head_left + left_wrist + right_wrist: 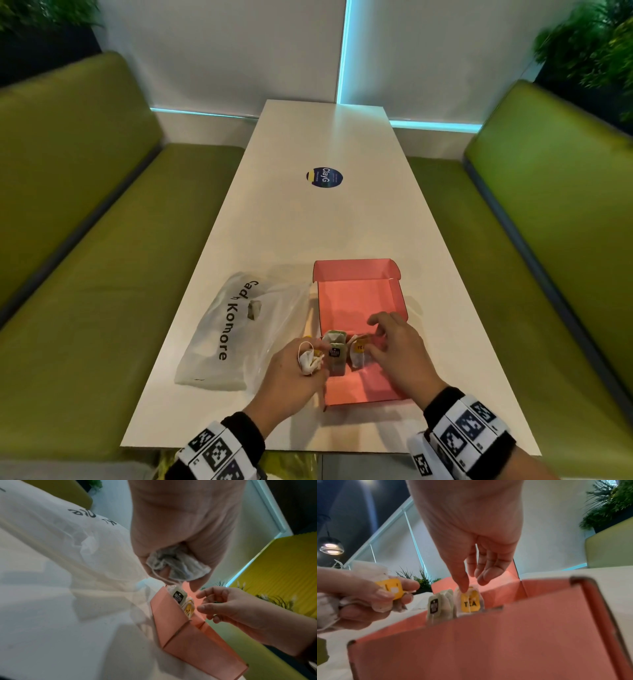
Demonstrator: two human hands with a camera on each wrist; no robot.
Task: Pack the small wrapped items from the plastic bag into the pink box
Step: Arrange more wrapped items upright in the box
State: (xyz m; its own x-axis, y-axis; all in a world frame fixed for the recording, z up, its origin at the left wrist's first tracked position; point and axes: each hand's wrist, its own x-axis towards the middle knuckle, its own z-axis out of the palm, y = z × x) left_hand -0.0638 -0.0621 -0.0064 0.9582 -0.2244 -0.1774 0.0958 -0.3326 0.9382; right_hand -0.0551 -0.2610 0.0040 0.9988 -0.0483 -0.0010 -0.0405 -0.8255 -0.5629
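Note:
The open pink box [359, 308] lies on the white table [325, 222], beside the white plastic bag [219, 329] on its left. Two tea bags stand against the box's left wall: one with a dark tag [435, 605] and one with a yellow TEA tag [470, 603]. My right hand [375, 337] hovers over the box, fingers relaxed, and its thumb tip [462, 588] touches the top of the yellow-tag bag. My left hand [308, 363], just left of the box, grips a crumpled bunch of tea bags [176, 563] with a yellow tag [393, 588] showing.
A small item [254, 310] shows through the plastic bag. A round dark sticker [324, 177] sits further up the table. Green benches [102, 257] run along both long sides. The table's near edge is just under my wrists.

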